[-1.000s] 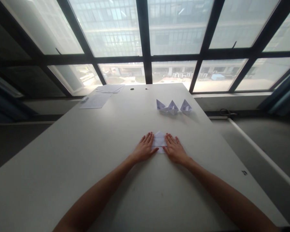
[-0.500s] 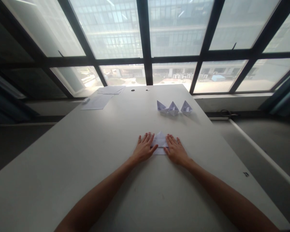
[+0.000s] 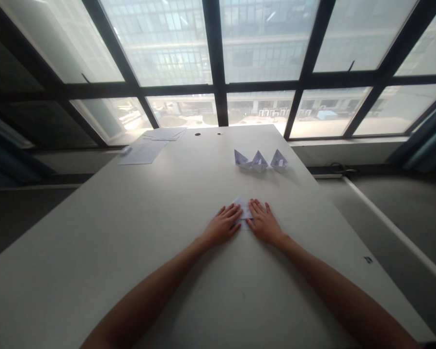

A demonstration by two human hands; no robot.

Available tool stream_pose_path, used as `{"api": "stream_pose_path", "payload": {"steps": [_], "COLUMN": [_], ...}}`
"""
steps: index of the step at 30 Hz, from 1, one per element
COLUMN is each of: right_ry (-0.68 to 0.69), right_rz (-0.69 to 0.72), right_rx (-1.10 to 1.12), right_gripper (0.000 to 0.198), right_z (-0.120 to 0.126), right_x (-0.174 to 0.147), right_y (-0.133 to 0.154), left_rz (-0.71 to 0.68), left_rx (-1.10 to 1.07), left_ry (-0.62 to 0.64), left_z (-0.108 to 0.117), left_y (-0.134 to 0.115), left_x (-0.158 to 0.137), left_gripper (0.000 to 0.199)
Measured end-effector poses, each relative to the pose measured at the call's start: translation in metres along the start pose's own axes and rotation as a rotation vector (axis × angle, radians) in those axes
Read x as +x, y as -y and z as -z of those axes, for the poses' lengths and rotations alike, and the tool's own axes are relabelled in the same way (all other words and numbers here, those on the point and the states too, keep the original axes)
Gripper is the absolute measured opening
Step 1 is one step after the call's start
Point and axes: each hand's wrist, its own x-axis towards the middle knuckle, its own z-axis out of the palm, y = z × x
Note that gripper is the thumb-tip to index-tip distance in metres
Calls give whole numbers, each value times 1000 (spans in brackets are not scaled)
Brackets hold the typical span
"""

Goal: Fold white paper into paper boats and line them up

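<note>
A white sheet of paper (image 3: 245, 213), folded to a peak at its far end with a strip along its near side, lies flat on the table. My left hand (image 3: 223, 225) rests over its left part, palm down with fingers stretched out, hiding much of that side. On the right part lies my right hand (image 3: 264, 222), also flat, its fingers extended and slightly apart. Between the hands only the middle of the folded paper shows. Neither hand grips it.
Beyond the hands stand three folded paper boats (image 3: 259, 163), two of them touching. Several loose paper sheets (image 3: 145, 152) lie at the far left of the white table (image 3: 131, 228). Windows rise behind the far edge. A small dark mark (image 3: 368, 260) sits near the right edge.
My left hand has slid right and covers more of the folded paper. My right hand stays about where it was. The view has shifted slightly.
</note>
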Motion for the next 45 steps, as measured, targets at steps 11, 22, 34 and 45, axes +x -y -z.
{"api": "stream_pose_path", "payload": {"steps": [11, 22, 34, 45], "right_ry": [26, 31, -110, -401], "right_rz": [202, 179, 203, 283], "right_rx": [85, 134, 139, 86], "right_gripper": [63, 68, 40, 40], "right_z": [9, 14, 18, 22], "right_x": [-1, 2, 1, 2], "right_y": [-2, -4, 2, 1], "left_rz": [-41, -36, 12, 23], "left_rx": [35, 13, -20, 43], "left_ry": [42, 37, -110, -371], "left_z": [3, 8, 15, 20], "left_y": [4, 5, 0, -1], "left_x": [-1, 1, 6, 2], "left_gripper": [68, 70, 46, 40]}}
